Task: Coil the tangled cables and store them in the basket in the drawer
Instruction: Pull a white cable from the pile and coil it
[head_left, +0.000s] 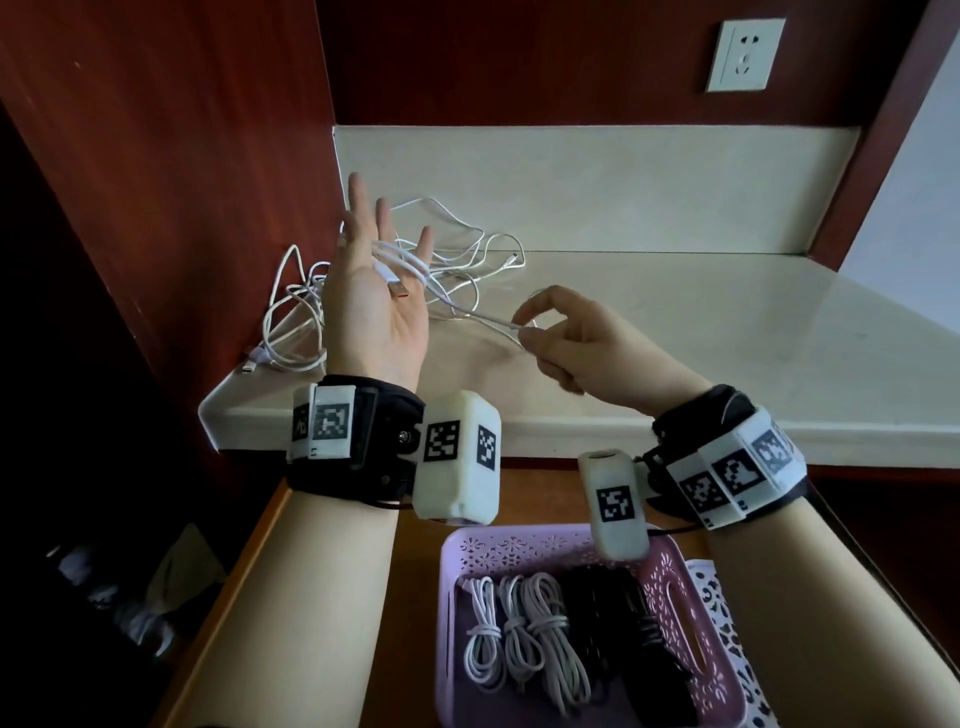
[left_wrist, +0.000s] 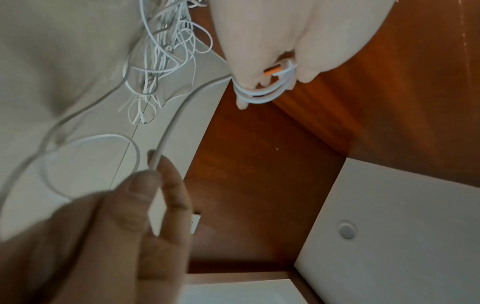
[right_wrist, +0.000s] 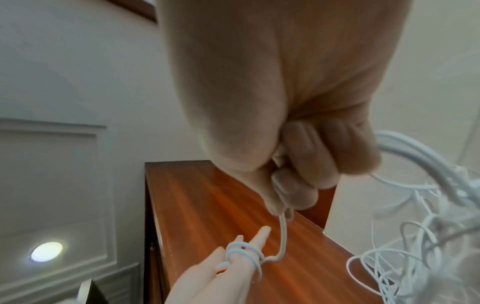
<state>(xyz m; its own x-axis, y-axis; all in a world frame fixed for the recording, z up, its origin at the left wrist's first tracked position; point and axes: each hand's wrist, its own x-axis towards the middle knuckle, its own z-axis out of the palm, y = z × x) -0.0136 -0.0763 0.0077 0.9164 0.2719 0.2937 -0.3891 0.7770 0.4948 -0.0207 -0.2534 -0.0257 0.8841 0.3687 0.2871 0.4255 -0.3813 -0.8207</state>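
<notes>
Nearest, a pink basket sits in the open drawer, with coiled white and black cables lying side by side in it. Above the drawer, the right hand pinches a white cable between thumb and forefinger, other fingers curled. That cable runs taut to the left hand, held palm up with fingers straight and spread; a few loops wind round its fingers and the orange-tipped plug lies on the palm. Beyond, on the counter, more white cables lie in a tangle by the wooden wall.
</notes>
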